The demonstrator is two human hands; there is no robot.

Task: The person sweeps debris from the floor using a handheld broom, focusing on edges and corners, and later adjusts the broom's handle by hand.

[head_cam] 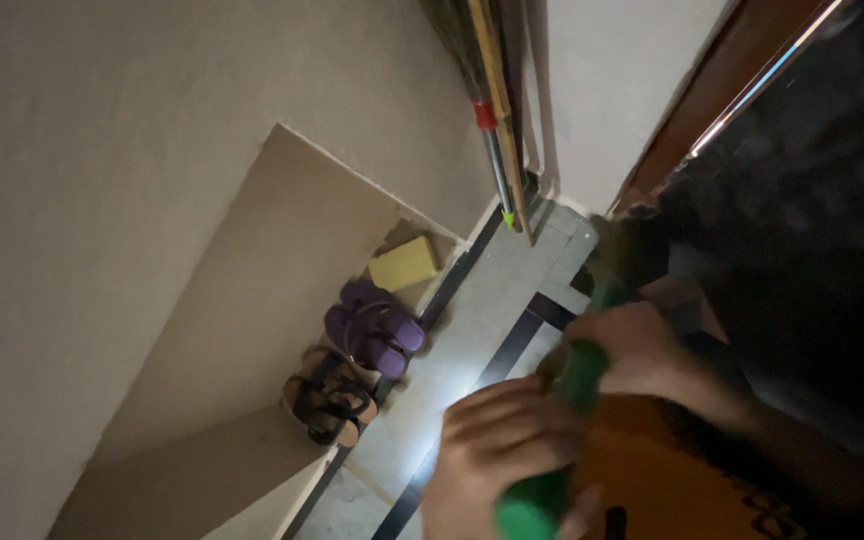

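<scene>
A yellow boxlike block (404, 263) lies beside the wall.

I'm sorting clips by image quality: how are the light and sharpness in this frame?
Head view: dim overall, with one bright patch on the floor tiles; the left hand and right hand on the green handle are smeared by motion blur; the purple sandals are fairly sharp; the upper right corner is almost black; the frame is tilted.
</scene>
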